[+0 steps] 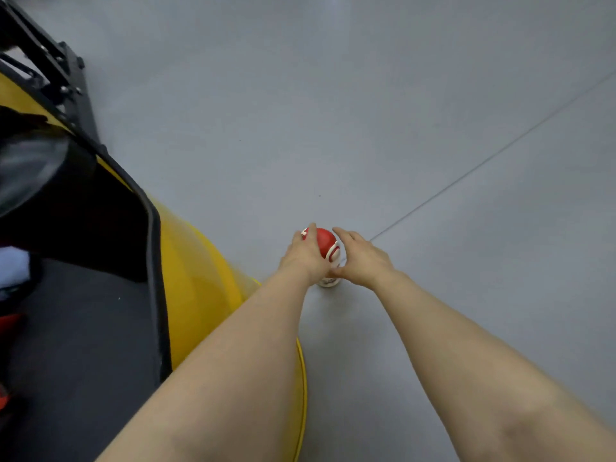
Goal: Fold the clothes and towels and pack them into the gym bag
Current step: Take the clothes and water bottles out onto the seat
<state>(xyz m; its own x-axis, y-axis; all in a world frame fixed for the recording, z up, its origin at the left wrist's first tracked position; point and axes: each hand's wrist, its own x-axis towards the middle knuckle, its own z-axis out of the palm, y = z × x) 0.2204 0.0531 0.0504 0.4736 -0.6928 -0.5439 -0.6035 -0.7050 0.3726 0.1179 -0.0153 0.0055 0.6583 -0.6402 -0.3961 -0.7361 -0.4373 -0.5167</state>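
Both bare arms reach forward over a grey floor (366,111), and the two hands meet around a small red object with white stripes (325,243) that stands on a pale base touching the floor. The left hand (308,253) lies over the object's left side with its fingers curved round the red top; the right hand (361,258) comes in from the other side, fingers bent along the striped flank and thumb low near the base, so the object sits pinched between the two palms. What the object is cannot be told, as most of it is hidden. To the left, the open gym bag (200,278) shows a bulging yellow outer wall, a dark zip edge running diagonally down the picture, and a black lining inside. Its yellow side ends just beside the left forearm, near the object but apart from it. Deep in the bag's opening, at the far left edge, a pale blue-white cloth (13,266) and a bit of red fabric (10,323) lie. A thin seam line (493,155) crosses the floor from the hands toward the upper right. The floor ahead and to the right lies broad and flat.
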